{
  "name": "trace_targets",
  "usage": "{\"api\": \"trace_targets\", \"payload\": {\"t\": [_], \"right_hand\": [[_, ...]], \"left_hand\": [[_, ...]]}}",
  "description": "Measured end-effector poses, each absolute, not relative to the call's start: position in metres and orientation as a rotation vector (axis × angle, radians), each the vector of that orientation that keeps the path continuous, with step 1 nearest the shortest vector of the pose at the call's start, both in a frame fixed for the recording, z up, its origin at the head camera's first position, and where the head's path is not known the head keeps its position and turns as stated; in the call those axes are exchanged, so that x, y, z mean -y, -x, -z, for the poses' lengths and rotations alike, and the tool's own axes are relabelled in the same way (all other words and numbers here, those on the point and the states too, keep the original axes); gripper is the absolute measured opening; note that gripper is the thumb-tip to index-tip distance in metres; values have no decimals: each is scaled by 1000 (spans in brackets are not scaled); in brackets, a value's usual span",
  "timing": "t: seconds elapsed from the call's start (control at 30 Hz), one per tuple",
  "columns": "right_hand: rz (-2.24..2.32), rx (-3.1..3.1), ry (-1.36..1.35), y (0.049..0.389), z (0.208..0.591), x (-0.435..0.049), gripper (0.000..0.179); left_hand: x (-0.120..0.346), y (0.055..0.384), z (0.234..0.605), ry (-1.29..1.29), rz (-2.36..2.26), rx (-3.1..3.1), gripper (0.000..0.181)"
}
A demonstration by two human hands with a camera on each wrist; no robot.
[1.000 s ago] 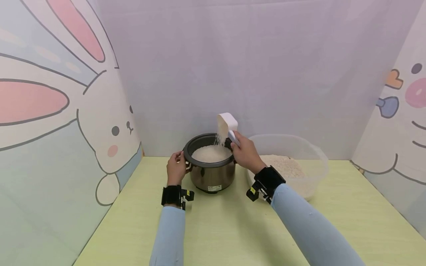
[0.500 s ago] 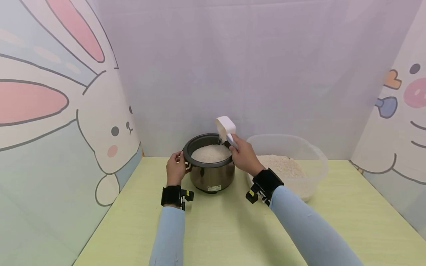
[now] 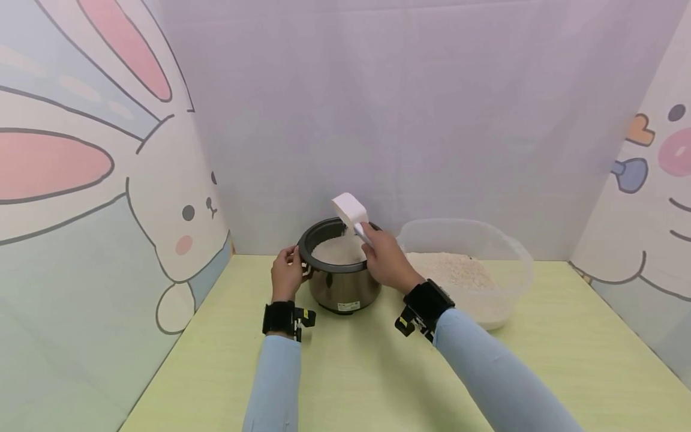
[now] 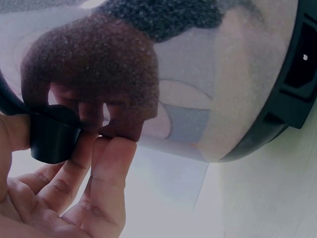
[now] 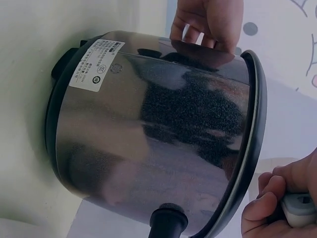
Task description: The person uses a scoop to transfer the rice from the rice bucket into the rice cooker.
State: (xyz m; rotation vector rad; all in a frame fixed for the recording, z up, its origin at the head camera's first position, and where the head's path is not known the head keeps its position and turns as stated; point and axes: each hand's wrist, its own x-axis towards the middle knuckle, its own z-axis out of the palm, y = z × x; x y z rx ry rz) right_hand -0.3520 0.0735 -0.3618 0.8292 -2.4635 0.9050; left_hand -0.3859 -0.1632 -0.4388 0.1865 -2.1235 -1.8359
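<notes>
A brown metallic rice cooker (image 3: 345, 289) without a lid stands on the table, white rice (image 3: 336, 251) inside it. On its left side, my left hand (image 3: 285, 276) grips the black side handle (image 4: 55, 139), thumb on one side and fingers on the other. My right hand (image 3: 390, 259) holds a white measuring scoop (image 3: 351, 210) by its handle, fingers curled round it; the handle's end (image 5: 299, 208) shows in the right wrist view. The scoop is tipped over the cooker's opening, a little rice under its lip. Part of the cooker's right rim is hidden behind my right hand.
To the right of the cooker, a large clear plastic tub (image 3: 518, 282) holds a bed of rice (image 3: 453, 270). A lilac cloth backdrop (image 3: 432, 120) rises close behind both. Rabbit-printed panels (image 3: 178, 180) flank the light green table (image 3: 345, 372).
My right hand has moved left with the scoop, which now sits more over the cooker's middle. The falling stream of rice has thinned. My left hand stays at the handle.
</notes>
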Motion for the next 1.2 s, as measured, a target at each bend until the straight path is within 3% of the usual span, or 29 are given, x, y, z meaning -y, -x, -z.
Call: {"api": "trace_targets", "payload": {"t": [0.77,1.2], "right_hand": [[-572,2521,-952,338,368,-81,55],[-518,2527,-623,346,369,-148,54]], "left_hand": [[165,387,440,-195,1834,2136,41],[165,386,440,-190,1826,2143,41]]}}
